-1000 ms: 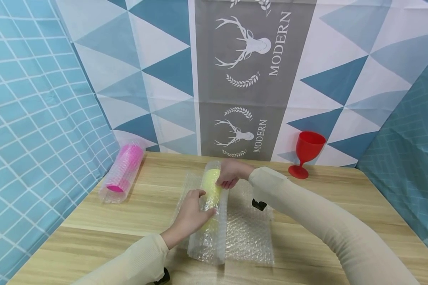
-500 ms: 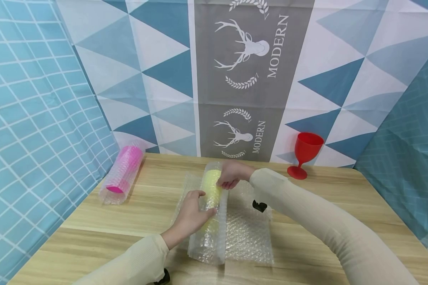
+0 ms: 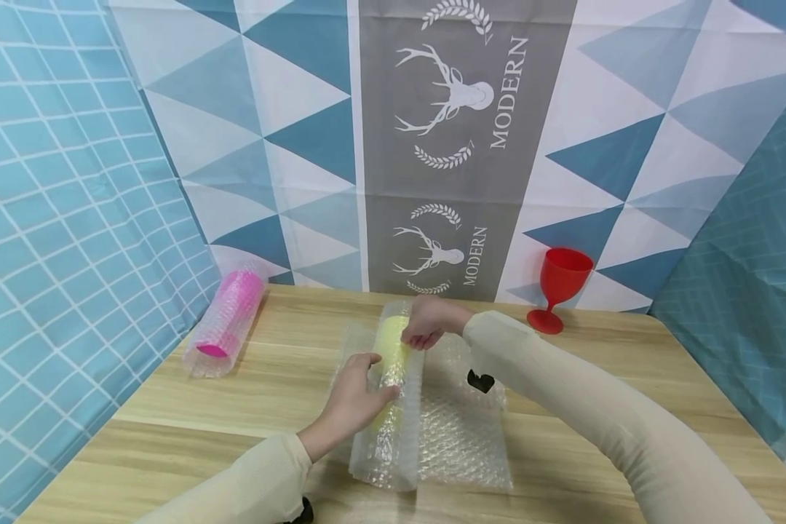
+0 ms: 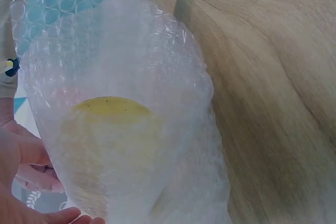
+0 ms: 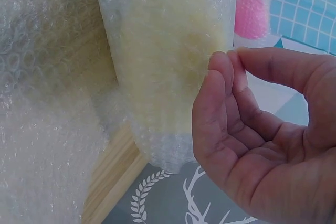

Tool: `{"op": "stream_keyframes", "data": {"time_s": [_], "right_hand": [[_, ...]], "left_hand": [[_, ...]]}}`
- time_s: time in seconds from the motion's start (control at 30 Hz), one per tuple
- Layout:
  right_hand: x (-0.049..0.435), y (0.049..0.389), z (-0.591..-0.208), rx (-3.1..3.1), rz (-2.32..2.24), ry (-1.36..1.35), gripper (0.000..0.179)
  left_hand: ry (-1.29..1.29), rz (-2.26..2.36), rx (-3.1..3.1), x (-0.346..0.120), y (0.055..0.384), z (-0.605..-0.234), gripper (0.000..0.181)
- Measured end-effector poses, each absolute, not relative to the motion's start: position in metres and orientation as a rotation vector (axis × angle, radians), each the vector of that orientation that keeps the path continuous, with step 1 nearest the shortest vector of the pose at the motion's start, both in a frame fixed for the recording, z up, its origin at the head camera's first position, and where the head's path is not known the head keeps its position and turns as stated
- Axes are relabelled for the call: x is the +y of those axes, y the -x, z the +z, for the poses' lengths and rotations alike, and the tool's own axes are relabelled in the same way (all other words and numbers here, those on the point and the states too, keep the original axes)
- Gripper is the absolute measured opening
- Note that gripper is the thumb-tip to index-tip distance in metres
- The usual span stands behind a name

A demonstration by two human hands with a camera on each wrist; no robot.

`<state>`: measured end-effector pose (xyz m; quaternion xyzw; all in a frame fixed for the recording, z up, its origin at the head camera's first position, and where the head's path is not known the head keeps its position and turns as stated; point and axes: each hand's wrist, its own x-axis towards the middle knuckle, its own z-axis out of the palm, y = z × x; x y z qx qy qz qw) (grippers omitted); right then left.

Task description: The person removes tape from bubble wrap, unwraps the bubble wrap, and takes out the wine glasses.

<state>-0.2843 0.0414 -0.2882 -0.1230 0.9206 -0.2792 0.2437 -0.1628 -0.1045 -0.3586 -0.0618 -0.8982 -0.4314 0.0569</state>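
In the head view a yellow, round-ended thing (image 3: 391, 336) lies rolled inside clear bubble wrap (image 3: 385, 466) at the middle of the table; the wrap blurs its shape. My left hand (image 3: 352, 399) holds the roll from the left, thumb and fingers spread around it. With thumb and fingertips, my right hand (image 3: 432, 322) pinches the wrap at the roll's far right side, as the right wrist view also shows. A loose flap of wrap (image 3: 465, 444) lies flat to the right. The left wrist view looks into the roll's near end, where a yellow edge (image 4: 113, 106) shows.
At the left back lies a pink thing (image 3: 239, 298) rolled in bubble wrap. A red goblet (image 3: 565, 276) stands upright at the right back. Patterned cloth (image 3: 426, 175) hangs behind the wooden table (image 3: 170, 407), with blue grid cloth (image 3: 59, 218) on the left.
Both hands keep the same hold on the bubble wrap roll. The whole scene sits slightly lower in the head view, and the loose flap has shifted a little.
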Motion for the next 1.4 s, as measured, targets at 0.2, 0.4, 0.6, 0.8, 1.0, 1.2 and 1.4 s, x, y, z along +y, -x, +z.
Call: {"op": "stream_keyframes", "data": {"time_s": [0.2, 0.4, 0.6, 0.8, 1.0, 1.2, 1.4], "right_hand": [[0.0424, 0.2853, -0.2919, 2.525, -0.757, 0.359, 0.02], [0.0415, 0.2844, -0.2899, 2.528, -0.765, 0.373, 0.017], [0.0413, 0.2834, -0.2899, 2.529, -0.783, 0.37, 0.017], [0.0419, 0.2848, -0.2893, 2.532, -0.775, 0.37, 0.019], [0.0422, 0.2846, -0.2885, 2.533, -0.769, 0.375, 0.019], [0.044, 0.285, -0.2864, 2.53, -0.759, 0.377, 0.019], [0.0466, 0.2867, -0.2859, 2.538, -0.751, 0.396, 0.02]], "left_hand": [[0.248, -1.22, -2.733, -0.1042, 0.1636, -0.3601, 0.06], [0.341, -1.129, -2.717, -0.1049, 0.1668, -0.3604, 0.058], [0.357, -1.156, -2.71, -0.1041, 0.1652, -0.3599, 0.054], [0.353, -1.163, -2.708, -0.1038, 0.1657, -0.36, 0.051], [0.34, -1.176, -2.711, -0.1042, 0.1668, -0.3618, 0.052], [0.334, -1.194, -2.709, -0.1049, 0.1667, -0.3641, 0.052], [0.339, -1.2, -2.704, -0.1051, 0.1674, -0.3652, 0.052]]}}
